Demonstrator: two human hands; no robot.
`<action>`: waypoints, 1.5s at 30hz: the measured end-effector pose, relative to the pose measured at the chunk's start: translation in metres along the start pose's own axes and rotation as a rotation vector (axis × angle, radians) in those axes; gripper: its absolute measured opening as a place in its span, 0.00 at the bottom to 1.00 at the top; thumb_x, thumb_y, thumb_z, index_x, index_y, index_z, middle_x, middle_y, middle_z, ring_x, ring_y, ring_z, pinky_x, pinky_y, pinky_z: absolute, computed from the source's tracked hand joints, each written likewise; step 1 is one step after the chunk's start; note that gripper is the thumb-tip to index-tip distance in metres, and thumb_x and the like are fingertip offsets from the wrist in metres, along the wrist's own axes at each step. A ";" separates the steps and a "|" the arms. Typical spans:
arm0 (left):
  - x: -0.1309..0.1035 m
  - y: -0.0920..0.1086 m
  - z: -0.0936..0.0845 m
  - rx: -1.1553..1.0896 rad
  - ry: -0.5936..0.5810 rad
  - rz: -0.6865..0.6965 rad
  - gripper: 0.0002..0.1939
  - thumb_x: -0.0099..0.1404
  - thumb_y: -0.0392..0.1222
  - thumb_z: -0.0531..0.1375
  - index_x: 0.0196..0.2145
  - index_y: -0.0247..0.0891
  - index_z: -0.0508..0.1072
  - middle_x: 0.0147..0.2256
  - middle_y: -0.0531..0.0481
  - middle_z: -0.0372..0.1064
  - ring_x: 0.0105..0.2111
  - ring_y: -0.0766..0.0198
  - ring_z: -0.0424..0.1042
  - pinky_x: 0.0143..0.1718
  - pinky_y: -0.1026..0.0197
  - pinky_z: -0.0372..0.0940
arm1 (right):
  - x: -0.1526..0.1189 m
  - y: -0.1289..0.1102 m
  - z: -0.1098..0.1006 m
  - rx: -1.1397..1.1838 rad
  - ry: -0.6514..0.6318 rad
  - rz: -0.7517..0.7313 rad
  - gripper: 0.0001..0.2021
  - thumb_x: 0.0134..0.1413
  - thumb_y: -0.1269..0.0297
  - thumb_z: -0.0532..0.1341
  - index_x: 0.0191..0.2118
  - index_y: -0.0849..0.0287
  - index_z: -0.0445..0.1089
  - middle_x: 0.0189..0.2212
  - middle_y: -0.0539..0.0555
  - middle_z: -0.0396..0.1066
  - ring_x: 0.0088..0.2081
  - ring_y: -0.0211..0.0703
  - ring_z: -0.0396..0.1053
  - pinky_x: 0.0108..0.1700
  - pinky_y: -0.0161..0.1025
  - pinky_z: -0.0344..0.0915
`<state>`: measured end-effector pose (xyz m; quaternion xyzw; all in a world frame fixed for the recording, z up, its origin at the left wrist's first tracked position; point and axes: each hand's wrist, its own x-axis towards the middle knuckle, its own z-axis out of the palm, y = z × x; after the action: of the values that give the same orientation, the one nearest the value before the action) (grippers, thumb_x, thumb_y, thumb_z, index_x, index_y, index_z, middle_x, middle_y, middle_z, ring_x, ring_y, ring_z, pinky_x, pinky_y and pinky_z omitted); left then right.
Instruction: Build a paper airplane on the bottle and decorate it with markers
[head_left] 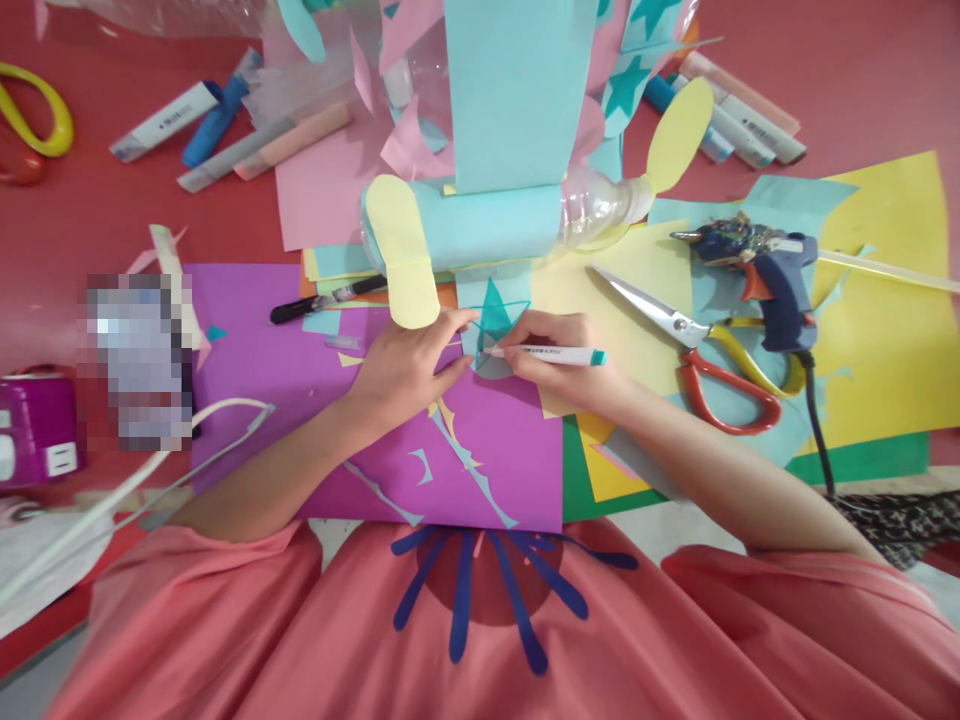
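My right hand (553,340) grips a white marker (562,355) with a green end, its tip on a partly coloured teal star (492,315). The star is drawn on a light blue paper piece (474,288). My left hand (405,362) lies flat at the left edge of this piece, thumb and forefinger apart, holding nothing. Just beyond my hands lies a plastic bottle (592,205) wrapped in light blue paper, with yellow paper ovals (405,250) at both ends. Underneath my left hand is a purple sheet (247,400) strewn with thin paper offcuts (469,455).
Scissors (694,335) and a blue glue gun (780,275) with a cord lie to the right on coloured sheets. Several markers (169,120) are at the back left, others (739,110) at the back right. A blurred-out object (139,360) is at the left.
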<state>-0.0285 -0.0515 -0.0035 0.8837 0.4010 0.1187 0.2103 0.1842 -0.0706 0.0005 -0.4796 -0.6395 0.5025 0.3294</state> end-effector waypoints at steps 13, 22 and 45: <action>-0.001 -0.001 0.000 0.029 -0.007 0.008 0.17 0.68 0.38 0.56 0.53 0.38 0.65 0.43 0.45 0.76 0.44 0.55 0.77 0.42 0.56 0.71 | -0.001 0.004 0.000 0.022 -0.106 -0.068 0.08 0.52 0.66 0.58 0.24 0.60 0.64 0.18 0.45 0.62 0.20 0.28 0.54 0.23 0.31 0.52; -0.001 -0.003 0.001 0.022 0.012 0.029 0.17 0.67 0.38 0.57 0.53 0.37 0.65 0.44 0.45 0.76 0.44 0.55 0.77 0.42 0.55 0.71 | 0.000 -0.001 -0.007 0.098 -0.085 0.006 0.10 0.54 0.63 0.62 0.25 0.60 0.67 0.21 0.49 0.68 0.24 0.32 0.61 0.26 0.33 0.57; 0.000 -0.001 0.000 0.031 -0.015 0.019 0.17 0.68 0.38 0.57 0.54 0.37 0.65 0.45 0.43 0.76 0.45 0.53 0.77 0.42 0.55 0.71 | 0.000 0.007 0.001 0.035 0.101 0.033 0.07 0.52 0.63 0.61 0.27 0.59 0.65 0.18 0.46 0.66 0.20 0.31 0.59 0.24 0.33 0.54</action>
<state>-0.0294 -0.0511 -0.0041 0.8915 0.3929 0.1079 0.1982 0.1850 -0.0704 -0.0066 -0.5090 -0.6051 0.4943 0.3612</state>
